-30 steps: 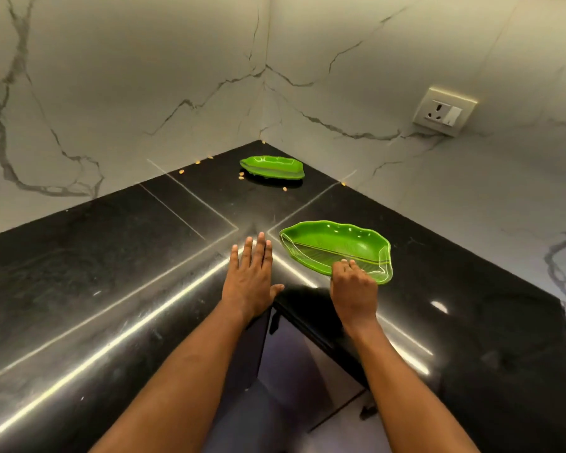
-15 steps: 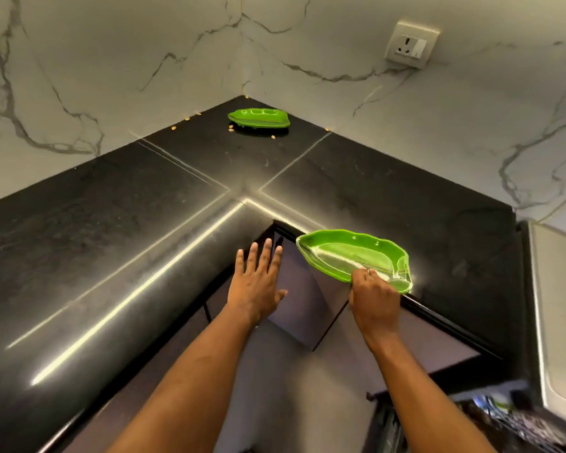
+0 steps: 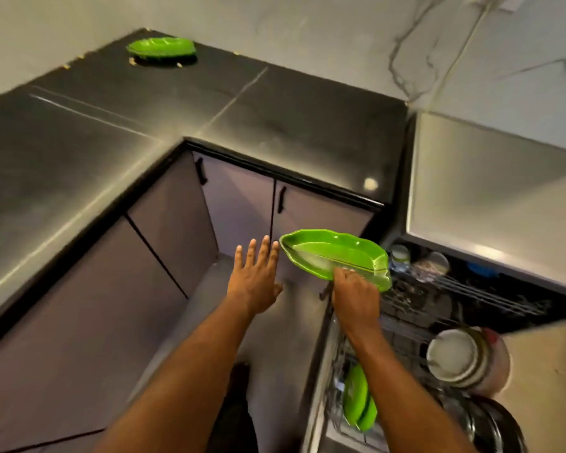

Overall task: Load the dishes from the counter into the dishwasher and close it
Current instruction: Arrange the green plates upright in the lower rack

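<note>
Here, the right hand point(image 3: 355, 297) pinches a green leaf dish point(image 3: 334, 253) by its end, aloft beside the open dishwasher rack point(image 3: 438, 299), probably for loading; the left hand point(image 3: 255, 279) hovers empty, fingers spread.

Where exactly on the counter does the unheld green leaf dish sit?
Head view, upper left: the green leaf dish sits in the far corner of the black counter, near where the marble walls meet, with crumbs beside it.
</note>
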Available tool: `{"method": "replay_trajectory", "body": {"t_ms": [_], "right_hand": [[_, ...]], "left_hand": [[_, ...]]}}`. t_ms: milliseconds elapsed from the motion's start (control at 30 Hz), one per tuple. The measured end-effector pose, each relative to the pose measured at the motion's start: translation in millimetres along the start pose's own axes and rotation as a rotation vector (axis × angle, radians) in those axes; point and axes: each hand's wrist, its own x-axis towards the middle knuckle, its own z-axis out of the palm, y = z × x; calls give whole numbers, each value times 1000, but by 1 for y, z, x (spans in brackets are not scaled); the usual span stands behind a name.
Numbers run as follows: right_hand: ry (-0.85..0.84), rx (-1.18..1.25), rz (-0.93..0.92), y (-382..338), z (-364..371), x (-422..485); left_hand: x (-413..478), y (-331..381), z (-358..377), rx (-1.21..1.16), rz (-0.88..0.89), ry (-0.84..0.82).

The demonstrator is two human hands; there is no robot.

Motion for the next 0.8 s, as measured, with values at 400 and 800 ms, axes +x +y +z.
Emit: {"method": "replay_trajectory", "body": {"t_ms": [400, 800], "right_hand": [[-534, 144, 548, 52, 48, -96], [-304, 310, 1000, 167, 238, -126]], "left_hand": [[28, 101, 91, 55, 167, -266], [142, 199, 268, 214, 395, -505]]}}
